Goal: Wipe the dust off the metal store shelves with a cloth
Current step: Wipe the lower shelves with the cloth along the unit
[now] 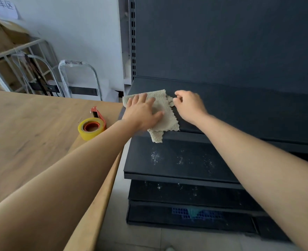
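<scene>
Beige cloth (167, 118) on top shelf (240, 109), pressed under spread flat fingers of left hand (142, 113); right hand (189, 105) fingers pinch its right edge.

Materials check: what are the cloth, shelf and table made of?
The cloth looks like beige knitted or woven fabric: ribbed, bumpy texture, limp corner drooping over the edge. The shelf looks like sheet metal with dark matte paint: thin folded lip, slotted upright. The table shows matte light wood grain; solid or laminate, cannot tell.
</scene>
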A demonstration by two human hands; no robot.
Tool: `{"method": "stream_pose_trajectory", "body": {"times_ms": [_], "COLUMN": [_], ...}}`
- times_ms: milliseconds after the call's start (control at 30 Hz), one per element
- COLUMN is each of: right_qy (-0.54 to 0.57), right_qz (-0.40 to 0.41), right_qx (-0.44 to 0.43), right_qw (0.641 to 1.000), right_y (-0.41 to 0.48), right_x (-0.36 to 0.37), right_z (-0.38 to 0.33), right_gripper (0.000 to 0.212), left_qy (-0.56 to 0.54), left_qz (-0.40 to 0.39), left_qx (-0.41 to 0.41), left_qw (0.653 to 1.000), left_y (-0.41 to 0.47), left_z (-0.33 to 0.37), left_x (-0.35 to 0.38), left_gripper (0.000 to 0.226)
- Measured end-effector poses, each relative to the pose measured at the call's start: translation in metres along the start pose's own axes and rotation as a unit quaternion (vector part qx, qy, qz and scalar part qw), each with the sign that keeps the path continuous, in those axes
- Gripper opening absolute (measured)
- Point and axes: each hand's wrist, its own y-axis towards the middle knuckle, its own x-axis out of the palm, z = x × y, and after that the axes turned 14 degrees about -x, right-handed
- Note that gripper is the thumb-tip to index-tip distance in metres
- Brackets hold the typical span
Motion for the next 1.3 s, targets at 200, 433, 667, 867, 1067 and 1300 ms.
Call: {"method": "stream_pose_trajectory", "body": {"times_ms": [200,433,667,867,1067,1300], "right_qy": [0.012,0.033,0.037,0.014,-0.010,-0.094], "right_qz": [-0.005,-0.008,-0.048,-0.064,-0.073,-0.076], "right_qx": [0.004,-0.034,-0.047,-0.027,-0.034,-0.140], "right_qw": [1.000,0.999,0.997,0.997,0.997,0.983], "right_y": [-0.007,-0.003,-0.022,-0.044,-0.064,-0.103], "right_x": [0.004,0.026,0.029,0.012,-0.009,-0.046], "right_z": [0.005,-0.023,-0.030,-0.009,0.017,0.067], "right_gripper": [0.034,0.037,0.029,0.043,0.036,0.026], "left_qy": [0.085,0.064,-0.023,0.036,0.058,0.052], "left_qz": [-0.079,-0.033,0.014,0.026,0.064,0.123], "left_qx": [-0.041,-0.004,-0.034,-0.037,0.020,0.024], "left_qw": [0.992,0.997,0.999,0.998,0.996,0.991], "left_y": [0.005,-0.017,-0.045,-0.046,-0.062,-0.086], "left_z": [0.012,-0.019,-0.046,-0.036,0.010,0.072], "left_x": [0.012,0.008,-0.007,0.005,0.026,0.045], "left_gripper": [0.064,0.048,0.039,0.036,0.044,0.037]}}
